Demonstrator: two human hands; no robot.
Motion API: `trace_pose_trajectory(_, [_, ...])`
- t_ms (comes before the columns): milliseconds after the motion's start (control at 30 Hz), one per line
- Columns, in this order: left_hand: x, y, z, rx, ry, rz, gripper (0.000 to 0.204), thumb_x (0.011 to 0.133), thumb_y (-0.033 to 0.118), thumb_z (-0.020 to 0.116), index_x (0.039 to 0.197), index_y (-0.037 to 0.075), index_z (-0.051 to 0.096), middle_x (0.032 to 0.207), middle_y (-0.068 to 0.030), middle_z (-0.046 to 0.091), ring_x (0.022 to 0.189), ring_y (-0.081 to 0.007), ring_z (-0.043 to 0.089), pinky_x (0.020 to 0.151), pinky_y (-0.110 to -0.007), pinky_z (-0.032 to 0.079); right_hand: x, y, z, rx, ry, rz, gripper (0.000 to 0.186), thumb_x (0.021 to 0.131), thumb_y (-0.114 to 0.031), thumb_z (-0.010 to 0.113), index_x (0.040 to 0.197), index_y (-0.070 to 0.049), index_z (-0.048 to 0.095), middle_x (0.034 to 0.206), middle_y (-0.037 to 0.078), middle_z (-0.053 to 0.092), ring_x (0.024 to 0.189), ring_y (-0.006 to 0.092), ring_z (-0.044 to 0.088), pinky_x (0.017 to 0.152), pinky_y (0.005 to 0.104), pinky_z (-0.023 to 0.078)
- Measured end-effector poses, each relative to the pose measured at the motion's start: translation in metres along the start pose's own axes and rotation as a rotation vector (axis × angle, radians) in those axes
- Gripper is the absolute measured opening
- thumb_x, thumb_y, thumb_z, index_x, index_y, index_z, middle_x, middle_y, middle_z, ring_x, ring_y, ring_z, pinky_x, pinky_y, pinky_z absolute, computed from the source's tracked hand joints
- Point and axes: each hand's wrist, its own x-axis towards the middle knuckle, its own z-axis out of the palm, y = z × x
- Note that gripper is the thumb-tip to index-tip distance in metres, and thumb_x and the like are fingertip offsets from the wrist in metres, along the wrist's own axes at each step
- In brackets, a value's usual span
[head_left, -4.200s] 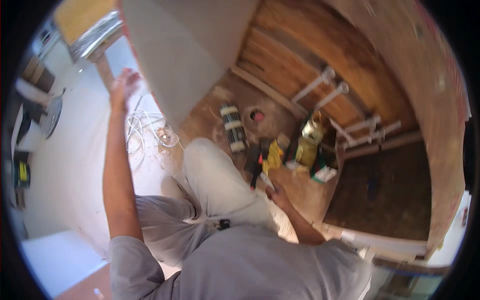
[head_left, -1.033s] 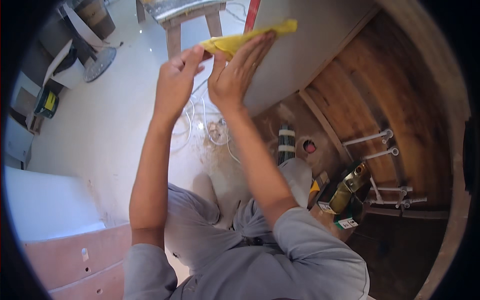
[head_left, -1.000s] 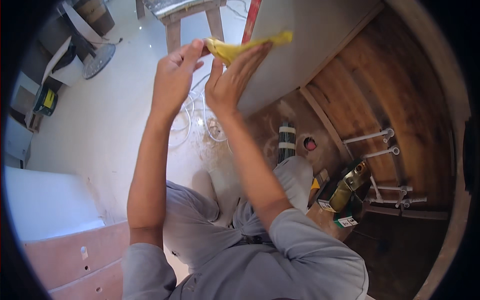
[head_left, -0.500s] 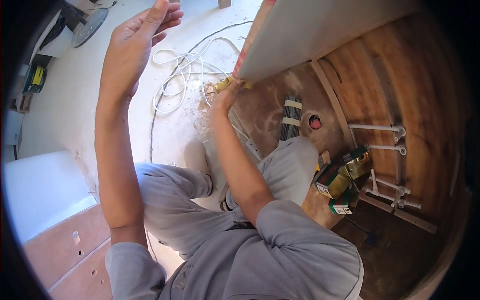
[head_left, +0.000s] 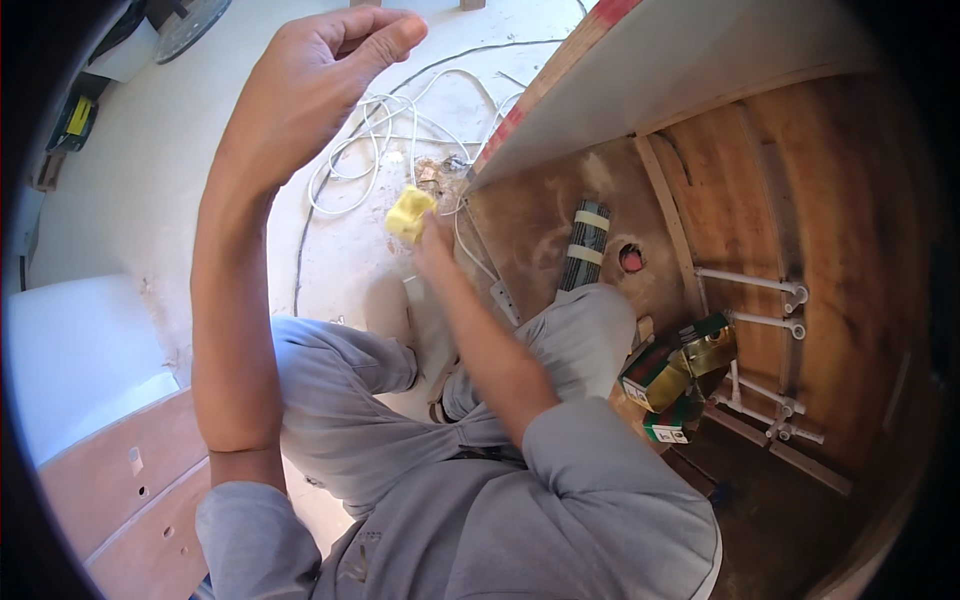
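My right hand [head_left: 433, 243] grips a yellow sponge [head_left: 409, 213] above the pale floor, in front of my knees. The sponge is clear of the edge of the large grey panel [head_left: 650, 80]. Higher up and nearer the camera, my left hand [head_left: 305, 95] is raised with bent fingers. Its thumb lies against the fingertips, so whatever may be between them is hidden. The panel's wooden edge, marked with red, slants up to the right of both hands.
A white cable [head_left: 375, 150] lies looped on the floor. Beyond my right knee are a strapped dark bundle [head_left: 586, 245], a round hole [head_left: 631, 258] and green-and-gold boxes [head_left: 668, 375]. White pipes [head_left: 750, 280] stick out from the wooden wall. Drilled boards [head_left: 130, 440] stand at left.
My right hand has drawn the sponge away from the panel's edge, left and down. My left hand has moved right, and its fingers have closed toward the thumb. The view has shifted a little.
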Motion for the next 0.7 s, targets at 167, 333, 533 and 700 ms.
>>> trace_pose_trajectory(167, [-0.001,-0.007,-0.013,0.010,0.048,-0.044,0.047,0.088,0.038,0.061,0.111,-0.003,0.062,0.100,-0.0100,0.065,0.093,-0.0129,0.059,0.084,-0.024,0.043,-0.009,-0.035,-0.017,-0.188,0.270,-0.397,0.039,0.095,-0.015,0.044,0.129,0.005,0.043,0.125,0.018,0.052,0.110,0.0262,0.054,0.092,0.0350,0.045])
trace_pose_trajectory(333, [-0.007,0.010,-0.003,-0.188,0.088,-0.047,0.024,0.088,0.018,0.061,0.095,-0.005,0.067,0.082,-0.0091,0.068,0.072,-0.0105,0.060,0.065,-0.024,0.048,0.068,-0.159,-0.028,-0.805,0.421,-1.073,0.049,0.091,-0.010,0.042,0.138,0.000,0.035,0.138,0.021,0.042,0.123,0.0268,0.046,0.101,0.0359,0.038])
trace_pose_trajectory(533, [-0.002,0.009,-0.007,-0.070,0.047,0.001,0.028,0.090,0.017,0.058,0.101,-0.008,0.064,0.084,-0.0094,0.067,0.073,-0.0103,0.058,0.067,-0.023,0.046,0.055,-0.109,-0.043,-1.670,-0.170,-0.527,0.040,0.089,-0.010,0.045,0.127,0.000,0.049,0.121,0.022,0.055,0.113,0.0283,0.054,0.095,0.0389,0.042])
trace_pose_trajectory(700, [-0.007,0.013,-0.011,-0.035,0.073,-0.086,0.028,0.089,0.018,0.059,0.099,-0.007,0.065,0.079,-0.0074,0.066,0.071,-0.0103,0.057,0.066,-0.024,0.046,-0.045,-0.011,-0.011,-1.306,-0.458,-0.679,0.025,0.086,-0.012,0.049,0.103,0.001,0.063,0.090,0.022,0.065,0.090,0.0328,0.063,0.081,0.0422,0.047])
